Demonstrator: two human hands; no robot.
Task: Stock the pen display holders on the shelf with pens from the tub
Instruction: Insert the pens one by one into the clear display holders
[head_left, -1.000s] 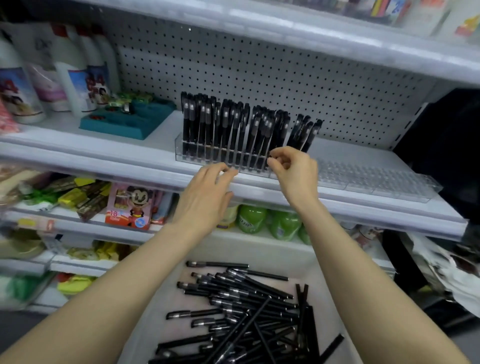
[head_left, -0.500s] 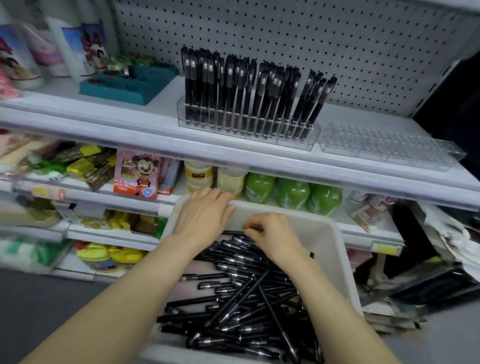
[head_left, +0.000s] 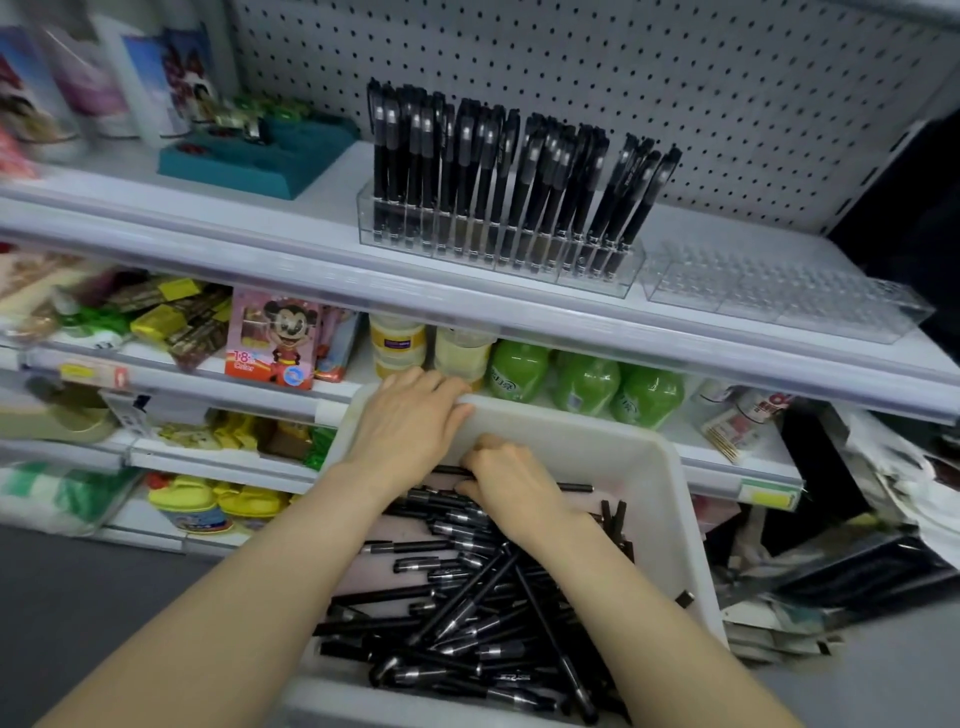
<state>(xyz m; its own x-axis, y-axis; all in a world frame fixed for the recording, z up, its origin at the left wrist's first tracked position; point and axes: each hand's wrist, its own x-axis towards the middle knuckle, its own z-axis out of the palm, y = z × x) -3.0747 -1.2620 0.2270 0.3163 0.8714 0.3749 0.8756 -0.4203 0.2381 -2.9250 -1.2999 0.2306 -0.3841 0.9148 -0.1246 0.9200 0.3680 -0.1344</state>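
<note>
A white tub (head_left: 670, 499) below the shelf holds a heap of black pens (head_left: 483, 613). My left hand (head_left: 410, 421) rests with straight fingers on the tub's far rim. My right hand (head_left: 509, 483) is down in the tub with its fingers curled round a black pen (head_left: 571, 487) at the far end of the heap. On the shelf stands a clear display holder (head_left: 493, 249) filled with upright black pens. A second clear holder (head_left: 784, 296) to its right has no pens in it.
A teal tray (head_left: 249, 161) and white bottles (head_left: 130, 78) stand at the shelf's left. Below the shelf lip (head_left: 467, 312) are green bottles (head_left: 587, 382), jars and a cartoon-mouse packet (head_left: 272, 338). Bags and papers (head_left: 831, 571) lie on the floor at right.
Both hands came down from the filled holder on the shelf to the tub. My right hand went in among the pens and took hold of one; my left hand settled on the rim.
</note>
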